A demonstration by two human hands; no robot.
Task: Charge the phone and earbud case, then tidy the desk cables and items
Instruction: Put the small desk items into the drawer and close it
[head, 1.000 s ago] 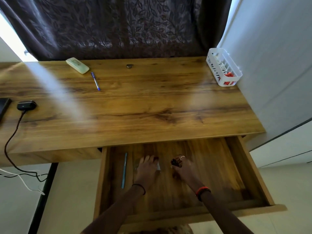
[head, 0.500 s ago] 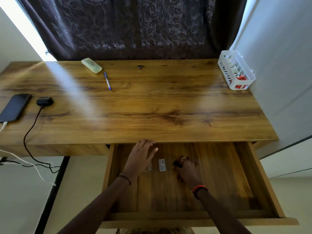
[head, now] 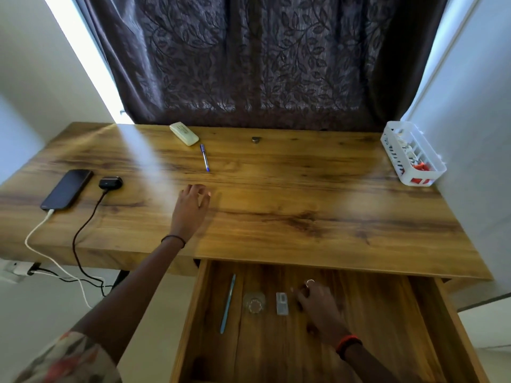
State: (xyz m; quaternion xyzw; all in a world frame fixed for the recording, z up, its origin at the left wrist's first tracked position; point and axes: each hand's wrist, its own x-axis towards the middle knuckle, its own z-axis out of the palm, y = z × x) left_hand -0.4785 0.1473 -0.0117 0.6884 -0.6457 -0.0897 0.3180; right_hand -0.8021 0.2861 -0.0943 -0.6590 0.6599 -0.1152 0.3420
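Up from the open wooden drawer, the left hand now reaches over the wooden tabletop, fingers loosely spread, short of the blue pen. The right hand stays in the drawer, fingers curled downward beside a small grey rectangular piece; whether it grips anything, I cannot tell. On the tabletop's left, the black phone lies plugged into a white cable, and just beside it the black earbud case into a black cable. A slim light-blue pen lies in the drawer.
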